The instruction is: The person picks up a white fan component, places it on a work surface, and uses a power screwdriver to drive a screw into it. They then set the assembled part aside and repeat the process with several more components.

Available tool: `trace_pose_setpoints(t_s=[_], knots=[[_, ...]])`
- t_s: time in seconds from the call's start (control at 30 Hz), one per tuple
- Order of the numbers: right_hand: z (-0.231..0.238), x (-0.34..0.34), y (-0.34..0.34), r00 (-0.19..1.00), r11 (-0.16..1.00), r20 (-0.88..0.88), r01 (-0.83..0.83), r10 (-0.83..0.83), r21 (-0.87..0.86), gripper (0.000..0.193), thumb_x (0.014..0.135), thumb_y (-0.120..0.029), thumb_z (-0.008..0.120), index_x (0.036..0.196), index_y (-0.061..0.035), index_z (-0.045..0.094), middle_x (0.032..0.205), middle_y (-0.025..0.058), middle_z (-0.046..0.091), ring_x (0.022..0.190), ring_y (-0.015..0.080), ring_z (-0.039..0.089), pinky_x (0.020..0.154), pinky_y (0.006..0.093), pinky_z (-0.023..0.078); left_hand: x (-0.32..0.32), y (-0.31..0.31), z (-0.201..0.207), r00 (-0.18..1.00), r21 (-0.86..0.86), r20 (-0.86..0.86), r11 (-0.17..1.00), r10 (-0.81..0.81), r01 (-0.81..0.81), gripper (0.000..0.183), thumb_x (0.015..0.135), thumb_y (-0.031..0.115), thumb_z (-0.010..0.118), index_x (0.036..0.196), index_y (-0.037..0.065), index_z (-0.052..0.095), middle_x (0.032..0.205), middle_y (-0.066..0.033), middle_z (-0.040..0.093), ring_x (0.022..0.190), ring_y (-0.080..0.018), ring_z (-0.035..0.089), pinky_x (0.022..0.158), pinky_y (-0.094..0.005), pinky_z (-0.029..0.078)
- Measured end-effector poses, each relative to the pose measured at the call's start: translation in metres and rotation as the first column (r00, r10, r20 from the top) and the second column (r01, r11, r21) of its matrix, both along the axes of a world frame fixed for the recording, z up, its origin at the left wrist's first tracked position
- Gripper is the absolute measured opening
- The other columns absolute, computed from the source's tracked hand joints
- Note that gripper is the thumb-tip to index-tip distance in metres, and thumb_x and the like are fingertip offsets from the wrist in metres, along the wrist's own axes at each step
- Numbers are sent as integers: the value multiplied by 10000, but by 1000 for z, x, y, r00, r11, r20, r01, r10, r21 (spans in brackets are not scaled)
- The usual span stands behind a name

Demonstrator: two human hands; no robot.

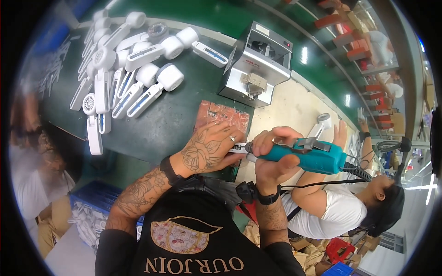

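Observation:
My left hand [209, 147], with a ring on one finger, is closed around a white plastic fan handle [239, 148], which it mostly hides. My right hand [276, 158] grips a teal electric screwdriver [304, 156] lying sideways, its metal hanger clip on top and a black cord at its rear. The screwdriver's nose meets the handle between my two hands, but the bit itself is hidden. Under and beyond my left hand lies a worn reddish-brown work pad [221, 115].
White handheld fans [138, 94] are heaped at the left of the dark green table [156, 133]. A grey boxy machine [258, 64] stands beyond the pad. One more fan [321, 125] lies to the right, near a co-worker in a white shirt [331, 202]. Lower left, a blue crate [99, 195] holds white parts.

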State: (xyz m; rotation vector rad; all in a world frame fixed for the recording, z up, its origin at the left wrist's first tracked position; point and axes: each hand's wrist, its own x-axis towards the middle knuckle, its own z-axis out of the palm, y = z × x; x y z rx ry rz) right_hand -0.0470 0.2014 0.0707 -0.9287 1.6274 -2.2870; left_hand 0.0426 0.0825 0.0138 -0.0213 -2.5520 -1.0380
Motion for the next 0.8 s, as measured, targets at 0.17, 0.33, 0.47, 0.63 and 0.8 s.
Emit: trace_pose_setpoints(t_s=[0.17, 0.33, 0.47, 0.63, 0.8], knots=[[0, -1, -3, 1000, 1000, -3, 5, -5, 10, 758, 847, -682, 592, 1080, 34, 497, 606, 34, 461, 501, 155, 476, 479, 297, 412, 1, 0, 2, 1000, 3, -30, 1000, 3, -3, 340, 795, 277, 734, 1033, 95, 575, 969, -40, 599, 953, -254, 585, 794, -390, 483], [-2, -2, -1, 999, 1000, -38, 3, -2, 19, 758, 852, -671, 599, 1083, 43, 495, 602, 35, 469, 496, 157, 484, 477, 297, 414, 1, -1, 0, 997, -77, -80, 997, -9, 2, 322, 811, 279, 728, 1015, 81, 577, 959, -55, 590, 954, -257, 571, 785, -385, 475], [-2, -5, -2, 999, 999, -30, -36, 36, 8, 762, 852, -670, 601, 1087, 47, 496, 600, 37, 474, 485, 157, 484, 468, 294, 412, 0, -3, 1, 997, -33, -54, 998, -50, 48, 298, 828, 293, 717, 971, 77, 570, 967, -69, 572, 964, -264, 562, 817, -389, 461], [-5, -7, -1, 998, 998, -33, -54, 54, -7, 757, 857, -668, 595, 1088, 46, 495, 598, 36, 469, 477, 155, 479, 460, 295, 413, -1, -5, 2, 996, 15, -51, 997, -78, 79, 288, 835, 290, 712, 939, 74, 554, 984, -76, 562, 975, -275, 560, 869, -395, 447], [-5, -8, 1, 997, 998, -40, -68, 68, -5, 757, 861, -667, 589, 1100, 45, 488, 597, 41, 468, 476, 159, 482, 464, 302, 421, 1, -5, 7, 996, 81, 18, 993, -88, 86, 275, 830, 275, 713, 936, 71, 562, 961, -78, 577, 957, -287, 578, 867, -404, 462]])
